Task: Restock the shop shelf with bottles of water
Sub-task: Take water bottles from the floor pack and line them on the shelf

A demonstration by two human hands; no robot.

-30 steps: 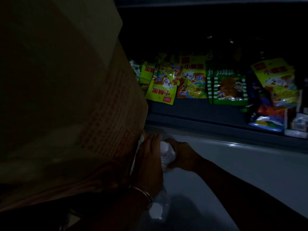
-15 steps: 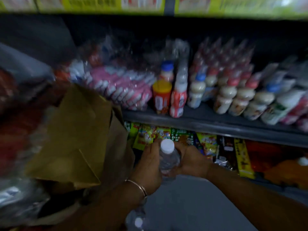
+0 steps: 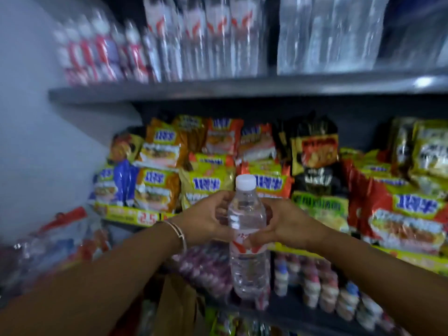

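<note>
Both hands clasp one water bottle upright: left hand, right hand. Risk: lifting to shelf above hands, knocking blurred standing bottles over.

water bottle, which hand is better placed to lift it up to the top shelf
Left, marginally. Both hands hold the water bottle upright; the left hand is nearer the blurred bottles on the top shelf, upper left. The right hand has its grip lower, at the label.

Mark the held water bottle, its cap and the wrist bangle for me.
water bottle (image 3: 246, 214): head view, clear upper body between the hands.
cap (image 3: 245, 182): head view, white side wall of the cap.
bangle (image 3: 178, 232): head view, metal band across the left wrist.
</note>
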